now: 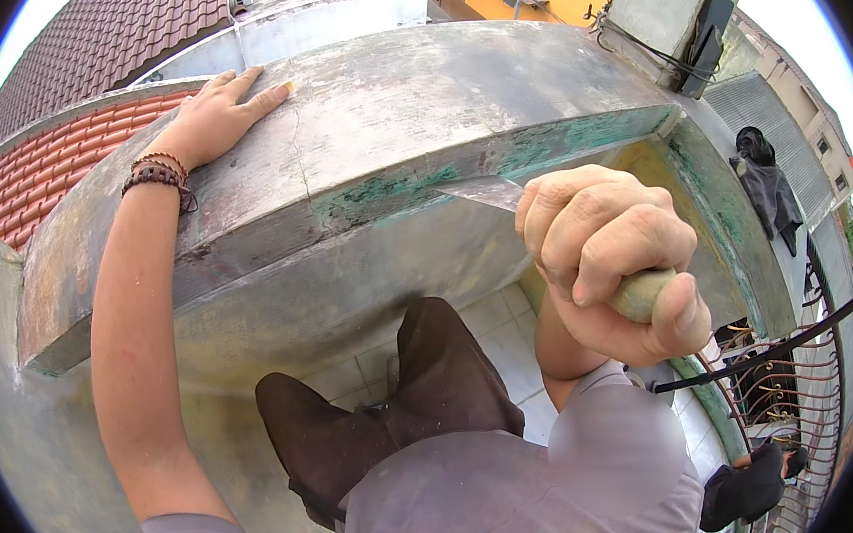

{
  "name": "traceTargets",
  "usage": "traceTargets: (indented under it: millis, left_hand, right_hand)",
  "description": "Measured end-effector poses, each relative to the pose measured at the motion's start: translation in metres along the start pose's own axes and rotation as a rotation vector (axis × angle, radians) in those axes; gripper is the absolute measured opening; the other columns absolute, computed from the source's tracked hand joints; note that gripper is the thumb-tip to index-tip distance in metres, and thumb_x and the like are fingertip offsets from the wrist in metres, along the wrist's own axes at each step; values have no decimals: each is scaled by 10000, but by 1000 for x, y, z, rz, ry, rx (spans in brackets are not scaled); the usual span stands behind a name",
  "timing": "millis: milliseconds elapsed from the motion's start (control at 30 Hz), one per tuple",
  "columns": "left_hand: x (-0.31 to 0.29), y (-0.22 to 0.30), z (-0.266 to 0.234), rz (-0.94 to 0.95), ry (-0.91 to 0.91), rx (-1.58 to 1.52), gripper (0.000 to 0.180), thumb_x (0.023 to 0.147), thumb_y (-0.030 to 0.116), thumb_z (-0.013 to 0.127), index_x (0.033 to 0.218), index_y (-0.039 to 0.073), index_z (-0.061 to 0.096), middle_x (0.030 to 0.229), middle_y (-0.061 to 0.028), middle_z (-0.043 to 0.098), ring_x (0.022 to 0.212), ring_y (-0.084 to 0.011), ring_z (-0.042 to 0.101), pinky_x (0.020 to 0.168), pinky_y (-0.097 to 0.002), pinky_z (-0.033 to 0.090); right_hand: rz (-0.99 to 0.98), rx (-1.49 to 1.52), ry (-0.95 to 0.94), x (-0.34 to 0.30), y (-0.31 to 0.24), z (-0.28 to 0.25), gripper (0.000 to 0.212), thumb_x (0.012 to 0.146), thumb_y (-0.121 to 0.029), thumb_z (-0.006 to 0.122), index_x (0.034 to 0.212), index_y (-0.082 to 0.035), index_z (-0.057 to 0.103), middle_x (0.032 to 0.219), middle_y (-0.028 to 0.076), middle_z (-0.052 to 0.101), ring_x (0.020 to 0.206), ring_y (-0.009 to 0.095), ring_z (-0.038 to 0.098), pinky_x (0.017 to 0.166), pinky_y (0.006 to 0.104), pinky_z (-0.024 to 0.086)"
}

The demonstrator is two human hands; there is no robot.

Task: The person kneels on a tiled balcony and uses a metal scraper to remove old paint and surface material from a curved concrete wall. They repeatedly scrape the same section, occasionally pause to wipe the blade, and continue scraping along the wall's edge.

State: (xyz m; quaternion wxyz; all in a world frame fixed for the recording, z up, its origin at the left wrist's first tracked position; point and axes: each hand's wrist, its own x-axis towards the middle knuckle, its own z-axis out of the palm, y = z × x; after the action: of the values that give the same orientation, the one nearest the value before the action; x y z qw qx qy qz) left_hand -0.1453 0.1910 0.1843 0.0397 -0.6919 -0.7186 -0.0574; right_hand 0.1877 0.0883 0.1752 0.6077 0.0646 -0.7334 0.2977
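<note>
My right hand (612, 262) is wrapped round the rounded handle (641, 295) of a scraper, whose flat metal blade (486, 192) meets the front edge of a concrete ledge. Green paint (381, 192) clings in worn patches along that edge, on both sides of the blade. On the ledge's broad grey top (432, 81), my left hand (219, 112) lies flat with its fingers stretched out, holding nothing. A thin crack runs down the ledge just right of that hand. Braided bracelets circle my left wrist.
Below the ledge is a pale tiled floor (490, 314). To the right stand a concrete pillar (662, 7) with loose cables, dark cloth (766, 190) hanging on a wall, and a curved metal railing (807, 387). Tiled roofs (119, 50) lie beyond the ledge.
</note>
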Motion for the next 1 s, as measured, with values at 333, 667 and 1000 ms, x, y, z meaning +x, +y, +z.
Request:
traceTargets:
  millis: [333,667,1000]
  left_hand:
    - [-2,9,-8,-37,-31,-51,795,940,684,372,1515,136,353,1576,-190,266,1483,-317,198,1201,-444,183]
    - [2,4,-4,-18,-12,-35,860,904,749,359,1511,139,362,1575,-179,274,1469,-320,239,1195,-444,211]
    - [1,3,-5,0,2,-60,840,912,730,377,1509,139,366,1572,-175,283,1469,-316,240,1195,-439,214]
  right_hand:
    - [70,5,83,-4,-1,-9,521,944,-447,490,637,-32,558,531,68,516,422,193,460,408,312,348]
    - [-37,86,187,-9,-8,-22,526,932,-440,468,624,-23,560,513,82,504,419,181,424,419,311,343]
    - [-137,83,110,-4,-18,-20,530,894,-447,518,611,-2,565,512,96,508,406,188,448,414,310,377]
